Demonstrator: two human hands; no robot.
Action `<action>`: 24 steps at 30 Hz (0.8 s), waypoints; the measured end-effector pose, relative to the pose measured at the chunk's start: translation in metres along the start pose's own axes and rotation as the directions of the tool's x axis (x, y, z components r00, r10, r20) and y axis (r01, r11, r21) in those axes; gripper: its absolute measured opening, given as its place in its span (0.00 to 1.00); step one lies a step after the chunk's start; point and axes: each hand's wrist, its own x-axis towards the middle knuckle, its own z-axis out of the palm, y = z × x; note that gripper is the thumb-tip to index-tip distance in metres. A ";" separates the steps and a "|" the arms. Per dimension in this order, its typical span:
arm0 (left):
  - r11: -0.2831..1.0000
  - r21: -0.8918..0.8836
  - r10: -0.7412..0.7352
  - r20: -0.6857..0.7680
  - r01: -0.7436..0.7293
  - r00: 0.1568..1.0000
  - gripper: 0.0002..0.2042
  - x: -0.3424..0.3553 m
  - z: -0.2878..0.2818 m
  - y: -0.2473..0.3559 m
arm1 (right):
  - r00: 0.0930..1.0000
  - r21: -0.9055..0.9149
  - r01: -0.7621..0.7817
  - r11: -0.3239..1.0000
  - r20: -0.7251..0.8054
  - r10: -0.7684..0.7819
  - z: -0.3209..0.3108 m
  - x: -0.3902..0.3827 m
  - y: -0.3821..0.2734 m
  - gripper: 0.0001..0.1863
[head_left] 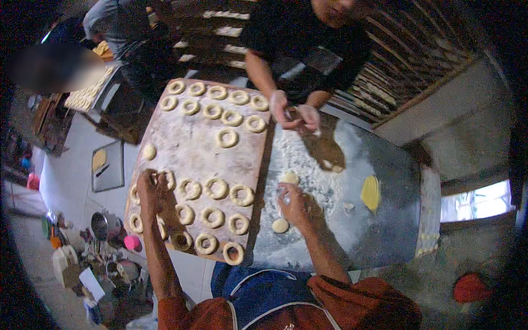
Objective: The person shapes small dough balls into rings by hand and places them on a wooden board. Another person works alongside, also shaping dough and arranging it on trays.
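My left hand [151, 187] has curled fingers on a dough ring [168, 179] at the left of the floured wooden board [181, 148]; rows of similar rings [214, 188] and one small dough round [149, 151] lie there. My right hand [291, 201] reaches onto the floured metal table [385, 231], fingers bent and apart beside a flattened dough piece [290, 177], which they partly cover. Another round [280, 225] lies below that hand. A yellow scraper [369, 192] lies farther right.
A co-worker's hands [294, 115] hold something unclear across the table. Another person [115, 38] stands back left beside a tray of dough [82, 91]. Racks [374, 82] line the back. A board with a knife [107, 168], pots [104, 225] and containers sit at lower left.
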 end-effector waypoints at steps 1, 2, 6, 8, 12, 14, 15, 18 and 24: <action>0.992 0.090 0.089 -0.047 -0.084 0.995 0.14 -0.006 0.000 -0.001 | 0.992 -0.082 -0.012 0.997 -0.126 0.001 -0.011 0.002 0.023 0.20; 0.981 0.139 0.157 -0.149 -0.136 0.976 0.15 -0.007 0.005 0.007 | 0.981 -0.292 -0.027 0.956 -0.193 -0.031 -0.022 0.005 0.049 0.20; 0.971 -0.116 0.161 -0.318 -0.207 0.934 0.16 -0.016 0.033 0.076 | 0.971 -0.496 0.124 0.859 -0.119 -0.209 -0.023 0.035 0.123 0.19; 0.918 -0.317 0.154 -0.266 -0.237 0.952 0.13 -0.052 0.033 0.135 | 0.990 -0.396 0.133 0.909 0.091 -0.105 -0.035 0.045 0.090 0.17; 0.783 -0.622 0.157 0.147 -0.033 0.977 0.11 -0.120 0.100 0.219 | 0.994 0.144 0.075 0.987 0.071 -0.086 -0.040 0.037 0.098 0.17; 0.708 -0.705 0.135 0.189 0.039 0.973 0.16 -0.151 0.142 0.252 | 0.998 0.405 -0.051 0.913 0.045 0.036 -0.046 0.020 0.097 0.19; 0.622 -0.765 0.129 0.310 0.167 0.942 0.18 -0.158 0.140 0.275 | 0.998 0.523 -0.068 0.849 0.021 0.067 -0.050 0.009 0.092 0.21; 0.524 -0.817 0.101 0.341 0.241 0.934 0.15 -0.183 0.139 0.312 | 0.990 0.830 -0.095 0.550 0.022 0.138 -0.065 -0.028 0.061 0.31; 0.522 -0.818 0.132 0.358 0.242 0.924 0.12 -0.222 0.145 0.344 | 1.000 0.656 -0.004 0.755 -0.017 0.019 -0.108 -0.057 0.060 0.34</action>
